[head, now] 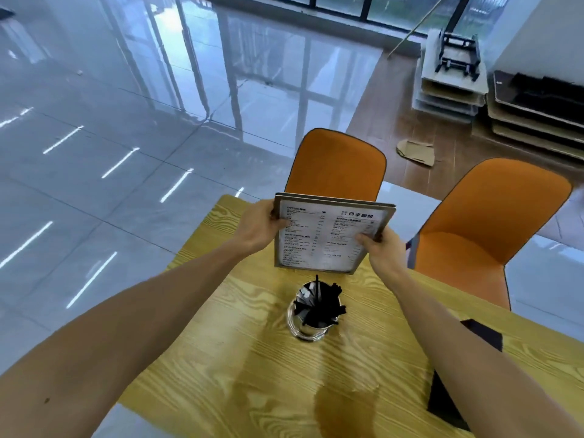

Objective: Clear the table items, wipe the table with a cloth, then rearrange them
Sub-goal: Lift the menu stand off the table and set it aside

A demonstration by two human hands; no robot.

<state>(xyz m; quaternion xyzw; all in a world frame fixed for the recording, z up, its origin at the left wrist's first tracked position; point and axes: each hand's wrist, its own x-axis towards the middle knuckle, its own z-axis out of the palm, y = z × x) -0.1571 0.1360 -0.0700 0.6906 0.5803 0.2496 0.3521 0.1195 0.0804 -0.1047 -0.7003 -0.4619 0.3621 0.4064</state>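
Head view: left hand [262,224] and right hand [380,246] each grip a side of the menu [328,237], upright at the table's [196,358] far edge. Advise lifting level, clearing the straw jar [311,312]; spill [344,406] awaits wiping.

On the tabletop [240,352] at frame centre, the menu [328,235] stands behind the straw jar [311,314], two chairs [338,165] beyond.

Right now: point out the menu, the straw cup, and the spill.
menu [325,238], head view, middle of printed face
straw cup [308,327], head view, clear side wall
spill [344,409], head view, centre of wet patch
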